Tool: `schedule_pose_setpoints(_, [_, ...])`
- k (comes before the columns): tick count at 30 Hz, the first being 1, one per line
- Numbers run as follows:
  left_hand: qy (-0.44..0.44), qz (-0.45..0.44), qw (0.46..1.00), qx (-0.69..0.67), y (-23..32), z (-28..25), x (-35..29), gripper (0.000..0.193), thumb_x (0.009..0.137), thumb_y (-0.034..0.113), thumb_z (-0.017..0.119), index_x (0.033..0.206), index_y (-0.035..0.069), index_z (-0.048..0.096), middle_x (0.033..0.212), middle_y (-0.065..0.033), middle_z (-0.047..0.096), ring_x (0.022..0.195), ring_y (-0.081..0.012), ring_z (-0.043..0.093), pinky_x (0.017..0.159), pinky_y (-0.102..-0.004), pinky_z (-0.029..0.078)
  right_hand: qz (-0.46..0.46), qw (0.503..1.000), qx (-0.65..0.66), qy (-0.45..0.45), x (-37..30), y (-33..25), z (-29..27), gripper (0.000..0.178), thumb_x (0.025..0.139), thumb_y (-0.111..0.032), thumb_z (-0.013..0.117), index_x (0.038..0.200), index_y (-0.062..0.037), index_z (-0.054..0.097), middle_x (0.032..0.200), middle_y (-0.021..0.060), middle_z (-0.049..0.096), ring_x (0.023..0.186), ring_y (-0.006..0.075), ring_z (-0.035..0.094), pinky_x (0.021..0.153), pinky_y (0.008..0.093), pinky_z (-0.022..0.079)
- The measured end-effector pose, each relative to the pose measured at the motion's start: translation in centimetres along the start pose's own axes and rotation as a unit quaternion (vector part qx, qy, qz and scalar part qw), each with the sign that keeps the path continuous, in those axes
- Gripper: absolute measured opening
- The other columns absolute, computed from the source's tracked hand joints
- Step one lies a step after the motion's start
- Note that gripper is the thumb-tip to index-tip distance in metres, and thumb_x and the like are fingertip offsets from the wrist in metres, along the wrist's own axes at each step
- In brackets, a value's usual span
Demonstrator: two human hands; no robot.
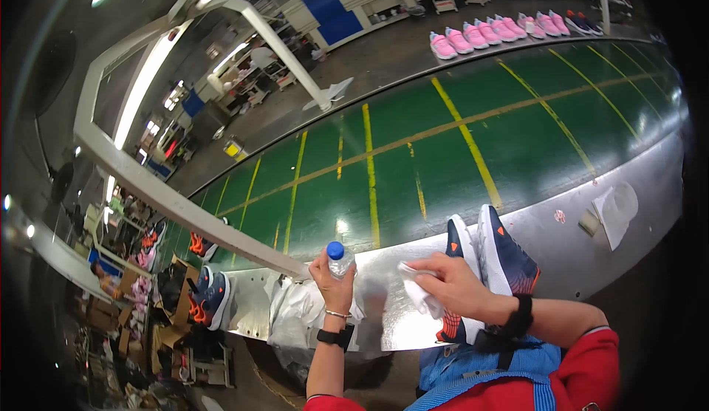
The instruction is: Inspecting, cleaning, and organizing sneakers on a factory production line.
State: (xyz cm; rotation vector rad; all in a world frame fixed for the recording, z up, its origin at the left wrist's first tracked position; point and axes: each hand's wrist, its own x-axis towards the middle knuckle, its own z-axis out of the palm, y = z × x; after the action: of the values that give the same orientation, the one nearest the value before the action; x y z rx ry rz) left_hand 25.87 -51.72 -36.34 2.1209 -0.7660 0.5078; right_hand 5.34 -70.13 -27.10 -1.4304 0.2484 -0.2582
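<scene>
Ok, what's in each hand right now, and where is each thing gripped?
The left hand grips a small clear bottle around its body, below the blue cap. The right hand pinches a white cloth, bunched under its fingers, beside the navy shoes.

bottle (340, 259): body hidden by left hand (332, 282) (blue cap shows) | white cloth (419, 293): mostly under right hand (450, 285)

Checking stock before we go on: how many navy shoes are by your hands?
2: both navy shoes stand side by side on the metal ledge under the right hand; more may be hidden.
</scene>
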Motion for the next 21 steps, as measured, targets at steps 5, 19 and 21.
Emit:
schedule_pose_setpoints(5, [-0.07,0.097,0.993,-0.012,6.6,-0.7,0.8,0.07,0.062,0.0,0.074,0.126,0.016,0.049,0.11,-0.0138,0.039,0.102,-0.0293,0.044,0.09,-0.0381,0.039,-0.098,0.993,-0.031,0.057,2.6,1.6,1.1,0.03,0.085,-0.009,0.052,0.114,-0.0043,0.061,0.077,0.0046,0.042,0.067,0.0128,0.044,0.061,0.0259,0.039])
schedule_pose_setpoints(19, [-0.079,0.341,0.904,0.244,10.8,-1.4,1.9,0.052,0.07,0.002,0.059,0.115,0.028,0.06,0.102,-0.0087,0.041,0.105,-0.0266,0.042,0.093,-0.0416,0.033,0.009,0.996,0.038,0.074,3.0,4.8,-0.1,0.031,0.086,-0.009,0.052,0.114,0.0031,0.058,0.088,0.0045,0.06,0.071,0.006,0.052,0.061,0.0211,0.042])
schedule_pose_setpoints(21, [-0.074,0.344,0.9,0.258,10.9,-1.3,2.0,0.049,0.073,0.002,0.056,0.114,0.029,0.061,0.101,-0.0081,0.041,0.105,-0.0261,0.042,0.093,-0.0414,0.032,0.025,0.996,0.068,0.059,3.2,5.3,0.0,0.031,0.086,-0.009,0.052,0.114,0.0036,0.058,0.086,0.0035,0.061,0.068,0.0053,0.053,0.059,0.0207,0.042])
